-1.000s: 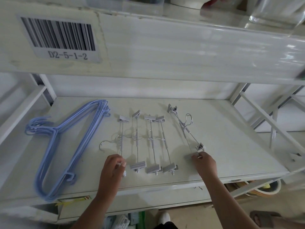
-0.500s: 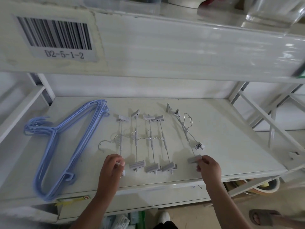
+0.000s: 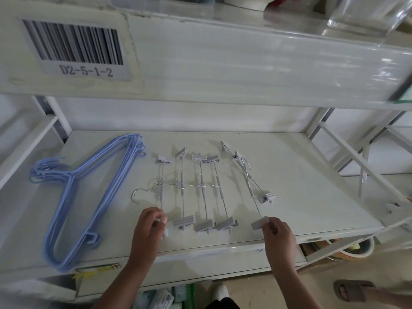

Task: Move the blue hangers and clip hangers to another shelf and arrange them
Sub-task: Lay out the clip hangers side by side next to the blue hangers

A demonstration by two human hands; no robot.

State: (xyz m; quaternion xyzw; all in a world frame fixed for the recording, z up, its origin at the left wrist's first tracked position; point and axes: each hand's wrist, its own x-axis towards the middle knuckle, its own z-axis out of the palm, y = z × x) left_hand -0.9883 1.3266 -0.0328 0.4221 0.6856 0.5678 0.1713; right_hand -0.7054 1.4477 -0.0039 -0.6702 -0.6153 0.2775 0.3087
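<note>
Blue hangers: stacked at the left of the shelf, well apart from both hands.
Clip hangers: row at centre frame; two tangled ones right of it.
Left hand: fingers pinched on the leftmost hanger's near clip.
Right hand: pinching a tangled hanger's near clip.
Risk: pulling may drag its crossed partner askew, or snag the hooks.

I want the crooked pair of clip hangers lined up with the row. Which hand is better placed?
Right hand: it already pinches the near clip of the crooked pair; the left hand is on the leftmost clip hanger.
</note>
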